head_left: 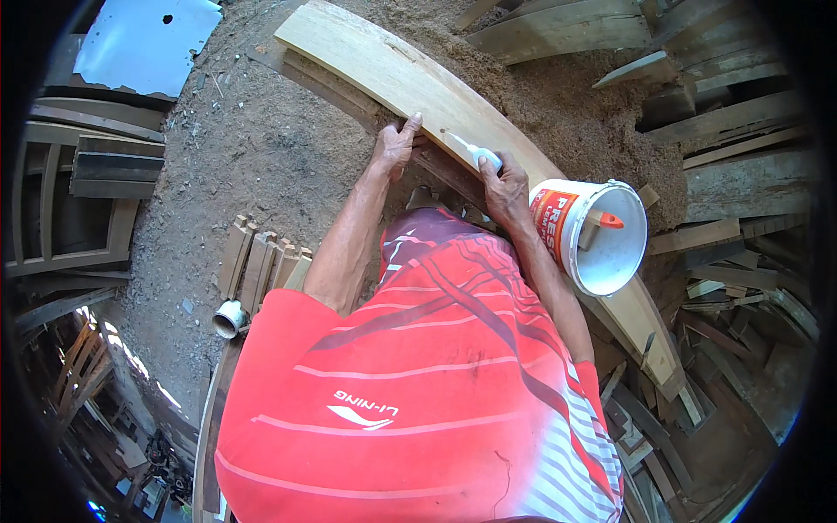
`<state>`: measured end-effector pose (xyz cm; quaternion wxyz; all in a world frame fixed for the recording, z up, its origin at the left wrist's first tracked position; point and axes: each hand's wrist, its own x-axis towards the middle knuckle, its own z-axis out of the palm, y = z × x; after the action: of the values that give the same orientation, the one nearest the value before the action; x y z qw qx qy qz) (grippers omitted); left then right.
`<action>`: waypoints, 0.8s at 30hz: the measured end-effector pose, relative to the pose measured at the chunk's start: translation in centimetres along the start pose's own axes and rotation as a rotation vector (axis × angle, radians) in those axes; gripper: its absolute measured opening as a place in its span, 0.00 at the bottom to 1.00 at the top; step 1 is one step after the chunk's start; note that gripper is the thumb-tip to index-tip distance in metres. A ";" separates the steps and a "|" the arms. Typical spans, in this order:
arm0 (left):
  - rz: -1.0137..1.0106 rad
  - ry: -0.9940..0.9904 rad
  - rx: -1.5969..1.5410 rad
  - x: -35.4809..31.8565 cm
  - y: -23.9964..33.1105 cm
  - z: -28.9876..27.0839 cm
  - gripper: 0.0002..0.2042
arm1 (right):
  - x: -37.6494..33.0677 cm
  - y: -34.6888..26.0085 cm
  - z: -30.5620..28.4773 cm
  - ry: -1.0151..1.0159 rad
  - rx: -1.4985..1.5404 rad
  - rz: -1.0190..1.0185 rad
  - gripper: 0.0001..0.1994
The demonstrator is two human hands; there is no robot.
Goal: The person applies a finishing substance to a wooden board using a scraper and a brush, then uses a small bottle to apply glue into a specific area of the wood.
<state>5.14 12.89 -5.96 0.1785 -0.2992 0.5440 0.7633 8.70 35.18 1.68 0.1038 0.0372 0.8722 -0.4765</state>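
Note:
A long pale wooden board runs from the upper left to the lower right in front of me. My left hand is closed on its near edge, the thumb on top and the fingers mostly hidden below. In my right hand is a small white squeeze bottle, held from the side. Its thin nozzle points left over the board, close to a small dark spot on the wood. Beside my right forearm, a white plastic bucket with a red label rests on the board. Inside it is an orange-tipped tool, its kind unclear.
Short wooden blocks stand at the left, with a small white container next to them. A pale blue sheet lies at the upper left, above wooden frames. Planks and offcuts crowd the right. Sawdust covers ground beyond the board.

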 end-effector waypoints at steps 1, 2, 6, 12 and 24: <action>0.000 0.000 -0.005 0.0 0.0 0.0 0.37 | 0.0 0.0 0.0 -0.003 0.001 0.004 0.16; 0.000 0.000 -0.009 0.1 -0.1 0.0 0.37 | 0.0 0.0 0.0 -0.006 0.001 0.008 0.16; -0.008 0.015 -0.003 0.3 -0.2 -0.1 0.37 | 0.0 -0.4 -0.2 0.001 -0.020 -0.012 0.17; -0.012 0.008 0.011 -0.1 0.2 0.1 0.38 | 0.0 -0.2 -0.1 0.005 -0.018 -0.020 0.16; -0.013 -0.022 0.038 0.1 0.1 -0.1 0.37 | 0.0 -0.5 -0.1 -0.007 -0.005 -0.006 0.17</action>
<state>4.99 12.71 -5.96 0.1948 -0.2910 0.5544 0.7550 8.61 35.00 2.10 0.1057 0.0326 0.8732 -0.4747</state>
